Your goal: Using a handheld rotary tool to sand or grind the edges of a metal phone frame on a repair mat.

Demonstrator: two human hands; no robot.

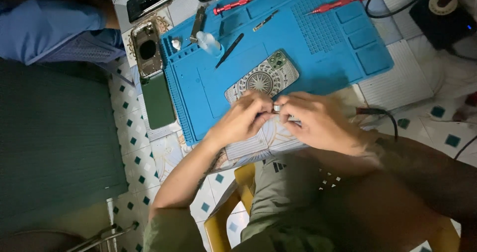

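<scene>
A phone (263, 77) with a patterned back and a green camera block lies face down on a blue work mat (318, 48). My left hand (243, 118) and my right hand (318, 120) meet at the phone's near end, fingertips pinched together on a small silvery part (277, 108). Both hands cover the phone's lower edge, so what the part joins to is hidden.
On the mat lie two red screwdrivers (233, 4) (338, 2), black tweezers (229, 50) and a small clear bottle (208, 42). Left of the mat sit a bare phone frame (147, 48), a green phone back (158, 100) and another phone (149, 0). Black cables (385, 114) run at the right.
</scene>
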